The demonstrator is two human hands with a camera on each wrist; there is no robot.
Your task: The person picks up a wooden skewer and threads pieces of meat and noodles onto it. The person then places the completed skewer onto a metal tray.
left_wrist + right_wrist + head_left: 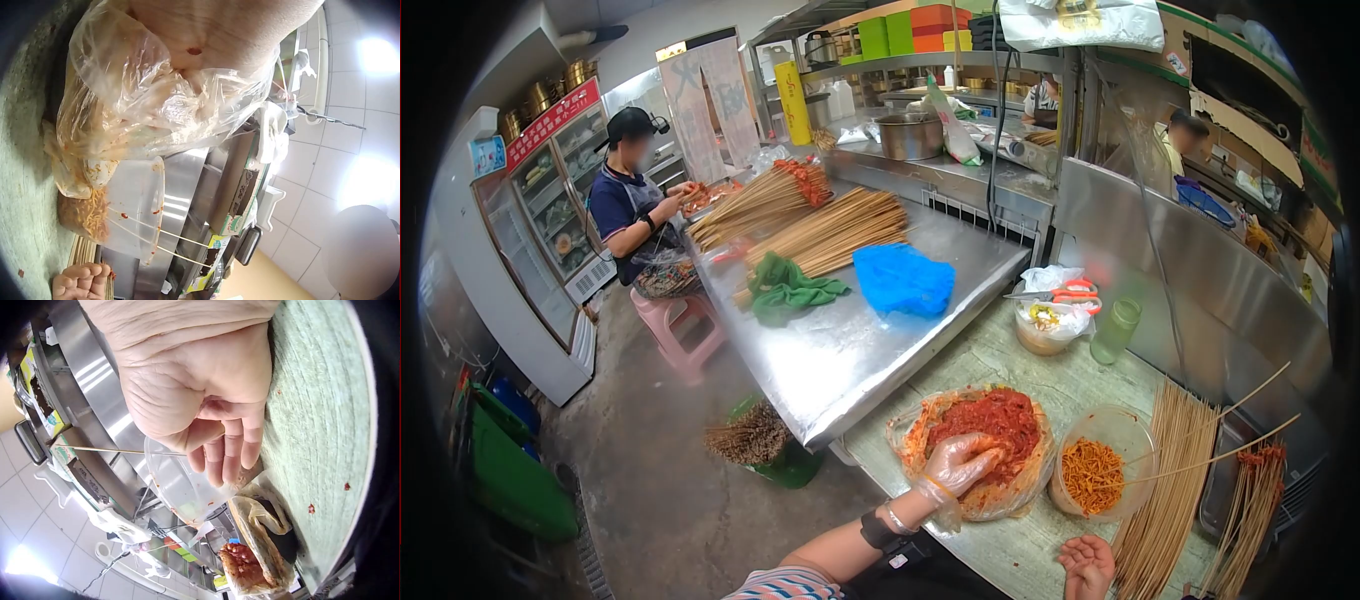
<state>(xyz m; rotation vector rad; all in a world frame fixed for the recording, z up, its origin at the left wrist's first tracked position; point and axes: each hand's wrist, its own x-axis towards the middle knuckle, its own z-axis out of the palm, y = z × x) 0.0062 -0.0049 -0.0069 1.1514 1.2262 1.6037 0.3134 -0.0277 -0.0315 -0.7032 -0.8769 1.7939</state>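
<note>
My left hand (962, 466), in a clear plastic glove, rests on a heap of red, sauce-coated meat (1010, 420) with its fingers stretched toward the right. That meat lies in a spread clear plastic bag (916, 440) on the pale green table. In the left wrist view the glove's loose cuff (169, 106) hides the fingers. My bare right hand (1087, 566) is at the table's front edge, palm up, fingers loosely curled around nothing. Just beyond it stands a clear plastic tub (1137, 440) with orange-yellow shreds (1092, 478) and two long sticks leaning out.
Bamboo skewers (1165, 480) lie on the right, beside skewers with red meat ends (1250, 470). Behind are a bowl with orange-handled scissors (1075, 291) and a green glass (1116, 332). A steel table (800, 370) carries a blue bag (905, 280), green cloth (785, 290) and more skewers. Another person (640, 200) sits behind.
</note>
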